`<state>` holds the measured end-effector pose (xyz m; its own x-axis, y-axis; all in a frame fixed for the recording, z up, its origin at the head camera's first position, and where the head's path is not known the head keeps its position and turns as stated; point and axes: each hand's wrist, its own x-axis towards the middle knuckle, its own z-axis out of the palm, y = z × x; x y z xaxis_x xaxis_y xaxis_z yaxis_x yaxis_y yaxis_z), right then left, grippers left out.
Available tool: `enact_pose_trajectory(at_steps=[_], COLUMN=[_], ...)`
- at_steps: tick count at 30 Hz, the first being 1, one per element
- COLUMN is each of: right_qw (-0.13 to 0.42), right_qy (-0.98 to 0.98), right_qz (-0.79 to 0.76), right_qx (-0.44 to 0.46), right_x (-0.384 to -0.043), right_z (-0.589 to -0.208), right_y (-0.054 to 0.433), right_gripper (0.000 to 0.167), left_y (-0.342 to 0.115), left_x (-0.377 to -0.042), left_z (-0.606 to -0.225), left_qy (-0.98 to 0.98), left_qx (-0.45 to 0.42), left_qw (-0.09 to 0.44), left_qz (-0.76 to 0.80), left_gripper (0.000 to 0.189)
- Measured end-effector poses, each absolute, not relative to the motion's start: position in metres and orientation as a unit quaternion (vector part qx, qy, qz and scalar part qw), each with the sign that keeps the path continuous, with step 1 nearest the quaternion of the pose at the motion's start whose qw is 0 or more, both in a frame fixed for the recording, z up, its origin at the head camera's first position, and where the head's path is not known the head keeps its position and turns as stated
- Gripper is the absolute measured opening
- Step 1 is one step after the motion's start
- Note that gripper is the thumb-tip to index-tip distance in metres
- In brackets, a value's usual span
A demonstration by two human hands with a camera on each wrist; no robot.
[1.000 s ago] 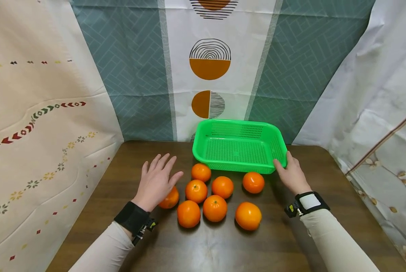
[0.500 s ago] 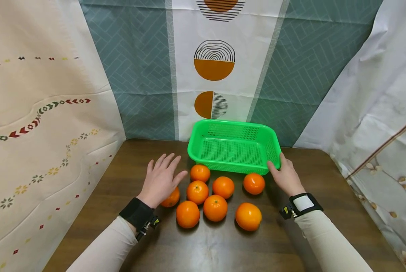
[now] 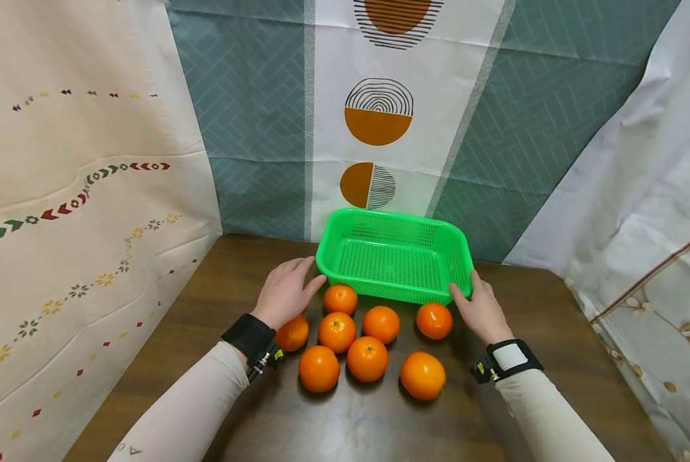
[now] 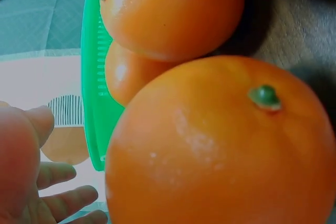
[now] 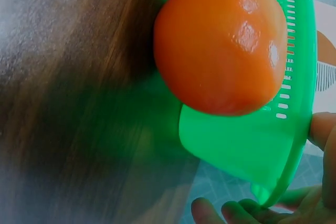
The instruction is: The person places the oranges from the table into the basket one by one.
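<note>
A green plastic basket (image 3: 391, 296) with perforated walls stands at the back of the wooden table. My right hand (image 3: 483, 313) grips its right front corner, the thumb at the rim and the other fingers around the outside in the right wrist view. Beside the left end, my left hand (image 3: 284, 292) reaches with extended fingers close to the rim and holds nothing. In the left wrist view those fingers (image 4: 71, 198) are spread near the basket's end. One orange (image 3: 292, 333) lies partly hidden under the left hand; another orange (image 3: 434, 321) sits near the right thumb.
Several more oranges lie in front of the basket, among them a middle orange (image 3: 367, 359), a front left orange (image 3: 319, 369) and a front right orange (image 3: 422, 376). A patterned curtain (image 3: 252, 128) hangs right behind the table (image 3: 356, 430), with cloth at both sides.
The basket has slid left along the back of the table with the right hand on it. My left hand has moved toward the basket's left end, its fingers less spread. The head view has shifted slightly.
</note>
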<state>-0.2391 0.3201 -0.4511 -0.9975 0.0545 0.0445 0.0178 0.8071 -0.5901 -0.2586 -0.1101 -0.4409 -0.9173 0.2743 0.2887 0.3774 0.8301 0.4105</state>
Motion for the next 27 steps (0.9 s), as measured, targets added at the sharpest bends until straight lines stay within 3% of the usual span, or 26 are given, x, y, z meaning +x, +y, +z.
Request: enact_pose_trajectory(at_steps=[16,27], right_qw=[0.025,0.018], right_qy=[-0.952,-0.956], right_qz=[0.305,0.294], right_qx=[0.001,0.009], right_x=[-0.243,-0.247], right_z=[-0.45,-0.451], right_y=[0.3,0.294], right_gripper=[0.092,0.093], left_y=[-0.109,-0.114], left_x=[-0.262,-0.253], left_z=[-0.442,-0.443], left_qy=[-0.963,-0.965], left_qx=[-0.168,-0.165], left_qw=[0.086,0.104], left_qz=[-0.191,-0.175], left_gripper=[0.065,0.059])
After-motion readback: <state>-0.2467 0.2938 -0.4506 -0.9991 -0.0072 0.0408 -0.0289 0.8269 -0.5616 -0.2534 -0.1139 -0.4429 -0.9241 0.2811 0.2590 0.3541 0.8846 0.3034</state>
